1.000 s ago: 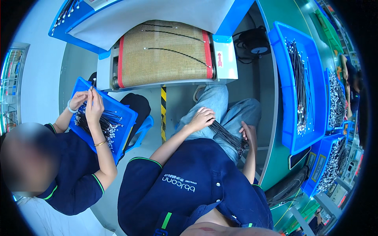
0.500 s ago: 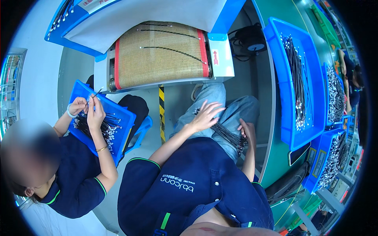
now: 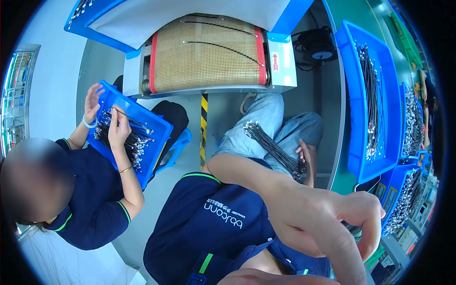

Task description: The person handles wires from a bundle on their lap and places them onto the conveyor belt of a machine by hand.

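Observation:
My left hand [image 3: 327, 216] is raised close to the camera, its arm crossing my chest to the right. Its fingers are bent but apart, and nothing shows between them. Across my jeans-clad lap lies a bundle of black cables [image 3: 273, 147] with pale connectors at its ends. My right hand [image 3: 307, 154] rests low beside the near right end of that bundle, its fingers loosely curled and apart. I see nothing in its grasp; part of the palm is hidden.
Ahead is a mesh conveyor belt [image 3: 209, 61] carrying several black cables. On the green bench at right stand a long blue bin [image 3: 354, 118] of cables and more filled bins. At left a co-worker handles cables over a blue tray [image 3: 164, 130]. A black fan-like device [image 3: 319, 47] sits behind.
My left hand has left the cable bundle on my lap and swung up and right, near the camera. My right hand stays by the bundle. The co-worker's hands have moved apart.

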`<state>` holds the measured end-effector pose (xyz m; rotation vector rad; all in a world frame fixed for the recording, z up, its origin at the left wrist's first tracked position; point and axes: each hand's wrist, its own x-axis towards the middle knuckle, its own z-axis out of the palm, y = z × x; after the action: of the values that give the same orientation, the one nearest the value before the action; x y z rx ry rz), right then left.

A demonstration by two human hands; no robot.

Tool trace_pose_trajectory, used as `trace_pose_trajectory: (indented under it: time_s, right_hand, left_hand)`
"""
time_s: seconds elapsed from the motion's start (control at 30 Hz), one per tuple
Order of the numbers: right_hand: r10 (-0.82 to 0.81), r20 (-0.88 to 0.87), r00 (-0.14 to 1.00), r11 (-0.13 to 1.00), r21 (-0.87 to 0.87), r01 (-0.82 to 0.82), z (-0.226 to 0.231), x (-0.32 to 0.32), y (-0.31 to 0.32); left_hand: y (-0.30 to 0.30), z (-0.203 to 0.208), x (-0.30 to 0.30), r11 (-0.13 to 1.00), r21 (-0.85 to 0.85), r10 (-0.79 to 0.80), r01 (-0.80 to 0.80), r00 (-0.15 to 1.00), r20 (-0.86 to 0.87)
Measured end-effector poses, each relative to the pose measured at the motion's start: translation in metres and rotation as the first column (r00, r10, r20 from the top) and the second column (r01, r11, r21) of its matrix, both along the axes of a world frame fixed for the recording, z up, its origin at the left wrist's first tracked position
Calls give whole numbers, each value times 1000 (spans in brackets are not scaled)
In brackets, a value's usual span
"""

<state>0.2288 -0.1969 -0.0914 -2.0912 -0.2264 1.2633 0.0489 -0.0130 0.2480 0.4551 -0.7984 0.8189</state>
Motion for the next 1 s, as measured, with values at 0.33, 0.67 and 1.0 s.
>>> trace_pose_trajectory:
  time_s: [0.33, 0.67, 1.0]
  right_hand:
    - [0, 43, 999, 1000, 5, 0, 9, 0, -2]
    - [33, 58, 998, 999, -18, -32, 7, -1, 1]
    - [25, 35, 999, 1000, 8, -25, 3, 1, -3]
  left_hand:
    - [3, -20, 5, 978, 155, -158, 142, 983, 93]
    - [-6, -26, 13, 983, 177, 16, -46, 986, 165]
    - [1, -33, 20, 980, 172, 78, -105, 985, 156]
